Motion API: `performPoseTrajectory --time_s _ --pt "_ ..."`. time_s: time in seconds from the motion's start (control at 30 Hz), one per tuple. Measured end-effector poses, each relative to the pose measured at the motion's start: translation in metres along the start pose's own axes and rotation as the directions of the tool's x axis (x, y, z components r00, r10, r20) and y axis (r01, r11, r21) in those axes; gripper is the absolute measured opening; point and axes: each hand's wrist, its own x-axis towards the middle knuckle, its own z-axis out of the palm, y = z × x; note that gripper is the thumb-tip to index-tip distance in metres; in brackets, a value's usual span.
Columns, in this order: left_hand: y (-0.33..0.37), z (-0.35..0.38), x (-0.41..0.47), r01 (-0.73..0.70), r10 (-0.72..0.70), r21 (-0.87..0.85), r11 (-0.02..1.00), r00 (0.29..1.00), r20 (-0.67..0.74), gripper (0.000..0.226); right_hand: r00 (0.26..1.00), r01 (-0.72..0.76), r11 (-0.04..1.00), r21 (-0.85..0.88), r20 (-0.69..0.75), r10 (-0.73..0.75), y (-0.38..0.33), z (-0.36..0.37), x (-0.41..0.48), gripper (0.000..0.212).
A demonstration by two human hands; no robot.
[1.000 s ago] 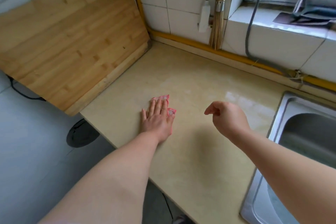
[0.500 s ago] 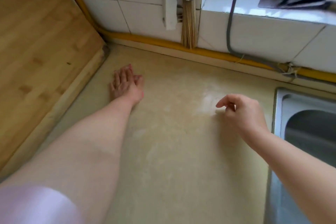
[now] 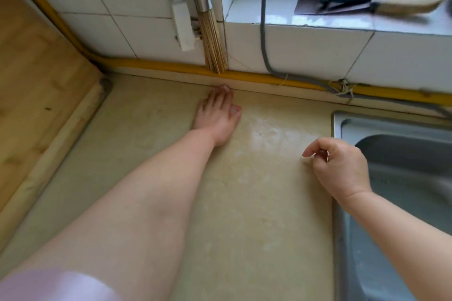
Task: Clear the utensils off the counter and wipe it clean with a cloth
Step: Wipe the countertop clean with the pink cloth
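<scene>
My left hand (image 3: 215,117) lies flat on the beige counter (image 3: 256,215), fingertips at the back edge by the yellow pipe. It presses a pink cloth (image 3: 235,110), of which only a small corner shows beside the fingers. My right hand (image 3: 340,166) hovers over the counter close to the sink, fingers loosely curled and holding nothing. A damp, streaked patch (image 3: 276,134) shines on the counter between the two hands.
A bamboo cutting board (image 3: 41,95) leans at the left. A steel sink (image 3: 401,190) sits at the right. A bamboo brush (image 3: 212,39) and a white plug (image 3: 182,24) hang on the tiled wall. Utensils (image 3: 367,2) lie on the windowsill. A grey cable (image 3: 264,36) runs down the wall.
My left hand has slid the cloth from the counter's front middle to the back left, then right along the back edge. My right hand has stayed near the sink.
</scene>
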Motion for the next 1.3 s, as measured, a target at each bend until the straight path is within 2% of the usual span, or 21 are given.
performPoseTrajectory --time_s 0.3,0.5,0.63,0.9,1.3 --pt "0.085 0.014 -0.008 -0.229 0.230 -0.015 0.973 0.971 0.068 0.070 0.995 -0.092 0.996 0.005 -0.049 0.092 0.023 -0.028 -0.016 0.033" --pt "0.133 0.022 -0.013 -0.420 0.423 -0.054 0.906 0.895 0.143 0.065 0.986 -0.160 0.987 -0.017 -0.042 0.160 0.043 -0.042 -0.038 0.030" --pt "0.149 0.027 -0.038 -0.487 0.495 -0.087 0.869 0.860 0.122 0.058 0.984 -0.179 0.983 -0.032 -0.031 0.178 0.053 -0.055 -0.055 0.030" --pt "0.156 0.048 -0.116 -0.400 0.422 -0.273 0.875 0.907 0.023 0.049 0.992 -0.127 0.992 -0.025 -0.014 0.127 0.059 -0.085 -0.089 0.031" --pt "0.174 0.077 -0.299 -0.169 0.156 -0.326 0.930 0.986 -0.065 0.047 0.994 0.033 0.999 -0.017 0.106 -0.031 0.089 -0.126 -0.193 0.032"
